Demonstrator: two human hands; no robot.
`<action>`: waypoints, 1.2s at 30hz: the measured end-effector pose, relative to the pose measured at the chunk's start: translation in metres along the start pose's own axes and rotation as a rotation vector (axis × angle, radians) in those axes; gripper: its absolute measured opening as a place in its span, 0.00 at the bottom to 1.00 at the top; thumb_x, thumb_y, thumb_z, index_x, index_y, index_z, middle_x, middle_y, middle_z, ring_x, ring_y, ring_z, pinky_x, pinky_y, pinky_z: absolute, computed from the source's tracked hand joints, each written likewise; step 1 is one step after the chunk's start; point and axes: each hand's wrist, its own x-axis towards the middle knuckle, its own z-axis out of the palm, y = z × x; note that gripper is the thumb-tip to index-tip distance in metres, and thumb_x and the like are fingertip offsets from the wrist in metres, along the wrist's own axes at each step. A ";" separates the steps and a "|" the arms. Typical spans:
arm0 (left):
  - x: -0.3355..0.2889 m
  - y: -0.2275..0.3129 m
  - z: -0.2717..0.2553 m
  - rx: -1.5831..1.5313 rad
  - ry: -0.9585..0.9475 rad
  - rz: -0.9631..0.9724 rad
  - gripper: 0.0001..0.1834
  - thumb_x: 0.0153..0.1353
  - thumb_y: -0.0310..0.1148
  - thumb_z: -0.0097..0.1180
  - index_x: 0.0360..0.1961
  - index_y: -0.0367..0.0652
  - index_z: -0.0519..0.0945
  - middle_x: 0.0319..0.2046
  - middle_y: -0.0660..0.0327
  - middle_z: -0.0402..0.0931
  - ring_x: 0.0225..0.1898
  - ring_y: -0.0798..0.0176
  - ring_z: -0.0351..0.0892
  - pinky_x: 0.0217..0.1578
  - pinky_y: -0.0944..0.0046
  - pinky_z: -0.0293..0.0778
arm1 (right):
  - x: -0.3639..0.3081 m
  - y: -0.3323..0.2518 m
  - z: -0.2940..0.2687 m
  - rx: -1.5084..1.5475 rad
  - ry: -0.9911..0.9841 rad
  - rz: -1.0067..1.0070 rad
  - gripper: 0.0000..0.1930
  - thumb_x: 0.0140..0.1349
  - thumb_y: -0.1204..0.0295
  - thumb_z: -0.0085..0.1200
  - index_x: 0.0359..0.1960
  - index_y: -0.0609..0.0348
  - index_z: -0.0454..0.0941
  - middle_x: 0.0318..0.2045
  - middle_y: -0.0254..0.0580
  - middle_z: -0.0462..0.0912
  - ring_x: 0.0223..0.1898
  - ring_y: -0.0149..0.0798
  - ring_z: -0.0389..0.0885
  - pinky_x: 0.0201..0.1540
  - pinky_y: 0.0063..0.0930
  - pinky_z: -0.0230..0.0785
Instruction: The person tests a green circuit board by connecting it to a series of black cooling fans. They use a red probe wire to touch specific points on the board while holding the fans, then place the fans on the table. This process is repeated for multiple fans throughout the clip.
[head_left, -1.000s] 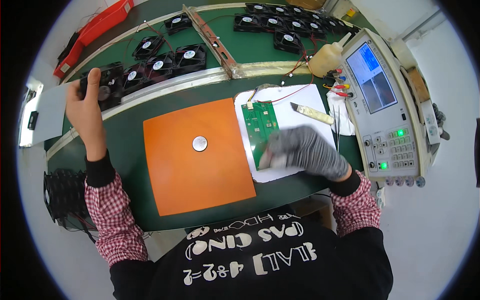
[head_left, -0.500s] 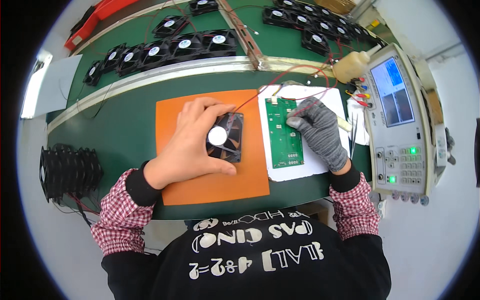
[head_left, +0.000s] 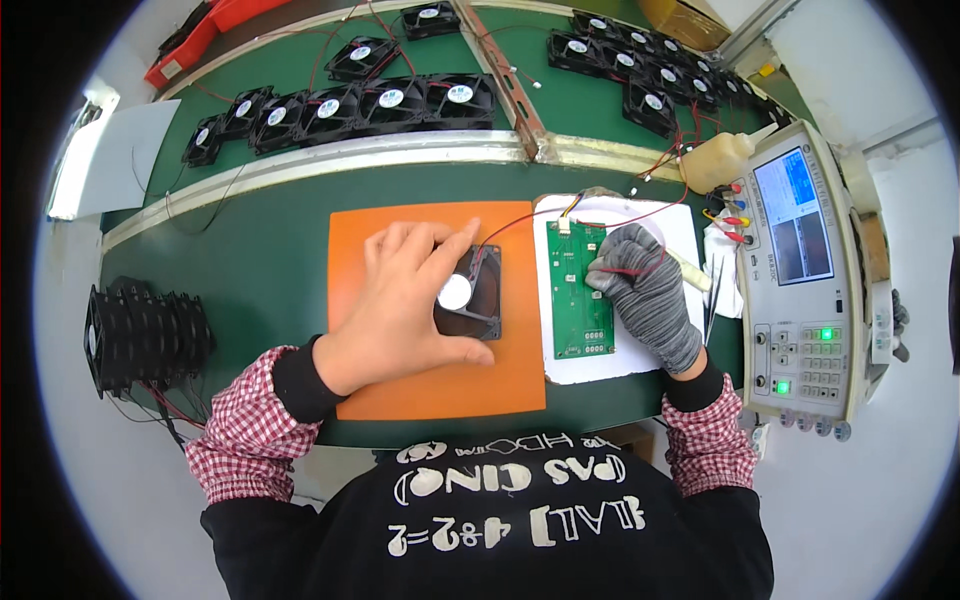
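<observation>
My bare left hand (head_left: 400, 300) is spread over the left part of a black square fan (head_left: 485, 295) with a white round label, lying on an orange mat (head_left: 430, 395). Thumb and index finger stand apart around it; whether the palm touches it is hidden. My right hand (head_left: 650, 300), in a grey striped glove, pinches a thin red wire (head_left: 632, 271) over a green circuit board (head_left: 570, 320). The wire's end is hidden by the fingertips. Red leads run from the fan toward the board, which has a white plug at its top.
A bench instrument (head_left: 800, 260) with a lit screen stands at the right, a squeeze bottle (head_left: 715, 162) beside it. Tweezers (head_left: 714, 285) lie near the board. Stacked fans (head_left: 150, 335) stand at the left, and rows of fans (head_left: 390, 97) line the back shelf.
The whole view has shifted slightly. My left hand covers more of the fan, its index finger raised away from the fan's edge. My right hand stays pinched over the board.
</observation>
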 end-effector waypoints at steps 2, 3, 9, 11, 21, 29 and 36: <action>0.000 0.002 0.000 0.032 0.010 0.023 0.58 0.31 0.49 0.78 0.64 0.36 0.65 0.48 0.54 0.68 0.52 0.50 0.64 0.57 0.47 0.53 | 0.002 -0.006 0.001 -0.001 -0.014 0.054 0.10 0.51 0.73 0.65 0.31 0.63 0.76 0.36 0.49 0.77 0.38 0.52 0.78 0.44 0.40 0.71; 0.000 0.003 -0.001 0.048 0.016 0.034 0.57 0.32 0.48 0.78 0.64 0.36 0.65 0.47 0.54 0.68 0.52 0.50 0.64 0.57 0.47 0.53 | 0.002 -0.007 0.002 0.000 -0.017 0.047 0.10 0.51 0.73 0.65 0.31 0.63 0.76 0.35 0.49 0.77 0.38 0.52 0.78 0.44 0.40 0.71; 0.003 0.005 -0.003 -0.005 0.041 0.067 0.51 0.33 0.45 0.77 0.61 0.38 0.69 0.46 0.54 0.70 0.49 0.50 0.68 0.53 0.52 0.60 | 0.002 0.000 0.002 0.046 0.003 0.026 0.10 0.49 0.75 0.66 0.29 0.62 0.75 0.30 0.45 0.75 0.35 0.49 0.77 0.41 0.38 0.71; 0.005 0.008 -0.008 0.233 0.248 0.334 0.50 0.33 0.46 0.77 0.59 0.38 0.70 0.47 0.53 0.72 0.48 0.50 0.70 0.52 0.54 0.61 | 0.001 -0.001 0.001 0.037 0.007 -0.039 0.10 0.49 0.76 0.66 0.29 0.63 0.76 0.30 0.44 0.75 0.34 0.47 0.77 0.40 0.36 0.71; -0.033 0.041 -0.055 -0.921 0.019 0.151 0.57 0.33 0.60 0.76 0.59 0.32 0.68 0.47 0.47 0.73 0.45 0.49 0.75 0.45 0.53 0.70 | 0.000 -0.003 0.003 0.154 0.064 -0.052 0.07 0.49 0.76 0.66 0.30 0.60 0.81 0.31 0.41 0.77 0.35 0.44 0.78 0.41 0.34 0.72; 0.079 0.054 -0.029 0.178 0.295 0.372 0.47 0.41 0.54 0.73 0.56 0.34 0.71 0.46 0.50 0.73 0.46 0.46 0.73 0.50 0.51 0.68 | -0.003 -0.008 0.002 -0.349 0.133 -0.196 0.06 0.54 0.73 0.61 0.33 0.57 0.81 0.32 0.42 0.79 0.36 0.46 0.79 0.43 0.38 0.72; 0.185 -0.052 0.015 0.221 0.289 0.113 0.48 0.51 0.52 0.68 0.63 0.29 0.63 0.61 0.40 0.65 0.62 0.40 0.66 0.63 0.52 0.63 | 0.000 -0.007 -0.006 -0.079 0.400 -0.106 0.07 0.63 0.70 0.57 0.36 0.61 0.77 0.31 0.45 0.79 0.33 0.45 0.79 0.39 0.33 0.72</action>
